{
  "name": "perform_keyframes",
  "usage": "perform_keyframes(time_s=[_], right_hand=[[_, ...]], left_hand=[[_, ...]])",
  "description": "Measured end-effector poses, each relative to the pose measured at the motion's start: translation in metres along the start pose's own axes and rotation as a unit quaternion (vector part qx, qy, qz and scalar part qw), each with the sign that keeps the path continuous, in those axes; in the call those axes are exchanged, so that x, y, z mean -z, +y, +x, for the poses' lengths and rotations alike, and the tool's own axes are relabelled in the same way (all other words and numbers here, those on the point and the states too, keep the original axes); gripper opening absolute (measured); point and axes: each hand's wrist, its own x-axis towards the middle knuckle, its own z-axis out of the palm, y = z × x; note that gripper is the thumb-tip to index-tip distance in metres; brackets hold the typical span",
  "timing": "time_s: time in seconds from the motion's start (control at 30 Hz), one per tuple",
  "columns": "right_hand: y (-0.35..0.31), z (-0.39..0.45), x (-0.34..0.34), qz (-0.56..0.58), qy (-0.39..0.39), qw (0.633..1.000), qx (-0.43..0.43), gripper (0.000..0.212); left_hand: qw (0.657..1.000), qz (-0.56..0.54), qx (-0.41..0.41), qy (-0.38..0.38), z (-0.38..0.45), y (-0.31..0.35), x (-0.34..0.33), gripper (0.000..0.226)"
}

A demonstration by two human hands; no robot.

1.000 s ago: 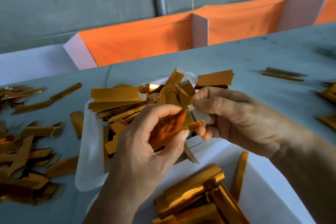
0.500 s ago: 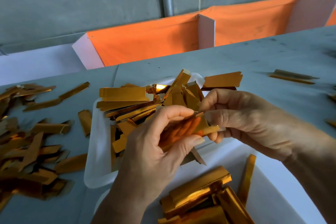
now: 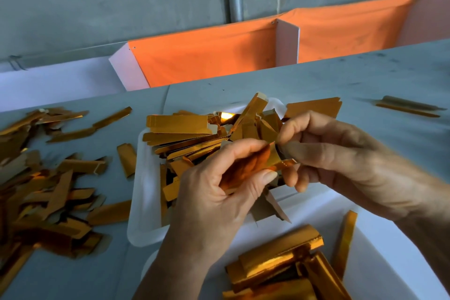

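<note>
Head view: at frame centre, a glossy gold foil strip (image 3: pixel 261 164), creased and rectangular, is pinched between the left hand (image 3: pixel 219 202) and right hand (image 3: pixel 341 161) above a white tray (image 3: pixel 143 190).

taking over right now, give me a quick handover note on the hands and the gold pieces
Left hand: grips a gold foil piece between thumb and fingers, above the white tray.
Right hand: pinches that piece's right end.
Done, it seems: shaped gold pieces lie in the near tray.
Left: the held piece, plus many flat strips in the white tray; more loose strips lie on the table to the left.
</note>
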Motion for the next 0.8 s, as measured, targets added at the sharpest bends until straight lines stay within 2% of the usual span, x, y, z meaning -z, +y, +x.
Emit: perform_keyframes(time_s=[0.1,0.2,0.37,0.5,0.6,0.7,0.8], right_hand=[[-0.002,0.000,0.001,-0.019,-0.010,1.000,0.012,0.026],[-0.001,0.000,0.000,-0.034,-0.008,0.999,0.034,0.019],[0.001,0.001,-0.008,-0.112,0.029,0.992,0.056,0.011],[0.004,0.002,-0.010,-0.179,0.065,0.981,0.043,0.002],[0.005,0.001,-0.009,-0.062,0.056,0.997,0.001,0.006],[0.003,0.002,-0.005,0.080,0.024,0.995,-0.047,0.018],[0.004,0.003,-0.002,0.122,0.008,0.990,-0.063,0.021]], left_hand=[[1.000,0.001,-0.004,-0.003,0.000,0.000,0.001,0.033],[1.000,-0.003,-0.005,-0.006,0.000,0.000,0.001,0.033],[1.000,0.012,-0.023,-0.008,0.000,0.001,0.000,0.033],[0.997,0.062,-0.040,-0.004,0.001,0.002,0.000,0.034],[0.994,0.095,-0.054,0.001,0.001,0.002,-0.001,0.033],[0.994,0.091,-0.052,0.011,0.001,0.003,-0.001,0.034],[0.995,0.084,-0.059,0.010,0.001,0.004,0.000,0.033]])
